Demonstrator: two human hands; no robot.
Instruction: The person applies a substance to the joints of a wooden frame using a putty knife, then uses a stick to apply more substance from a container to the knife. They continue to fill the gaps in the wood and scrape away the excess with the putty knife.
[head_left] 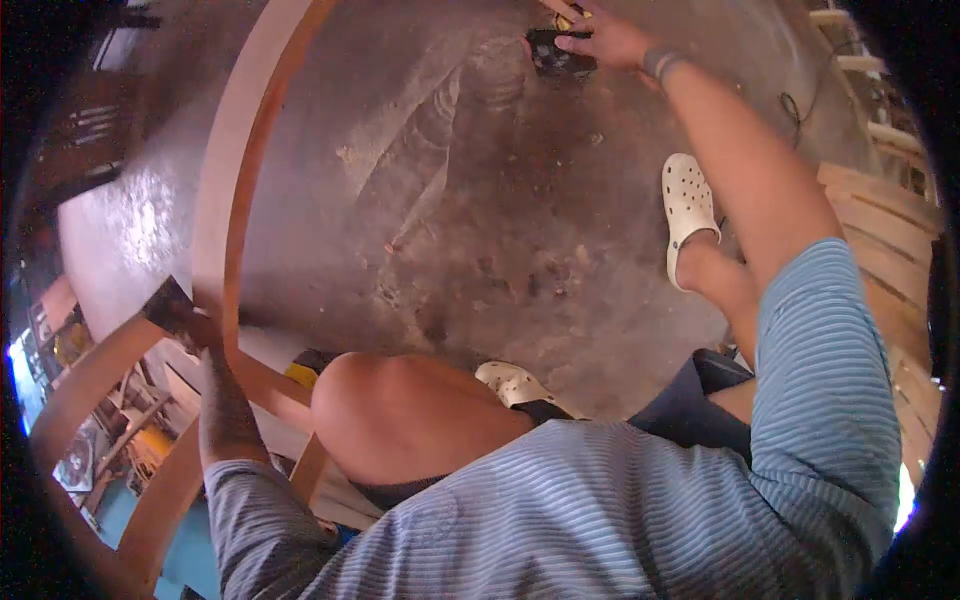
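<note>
A person crouches over a worn brown floor (480, 210), seen from above, in a striped blue shirt (580, 500) and pale clogs (688, 195). The right arm reaches far forward to the top of the view. The right hand (610, 40) has its grip partly open, fingers apart and stretched out, with a fingertip on a black block (562, 54) that lies on the floor; a small yellow item (572, 18) shows beside the fingers. The left hand (192, 325) is low on the left, at the joint of a curved wooden frame (218, 190). It is in shadow, so I cannot tell how far its grip closes on the wood. The frame rises past the left knee, and slatted wood (885, 230) stands at the far right.
</note>
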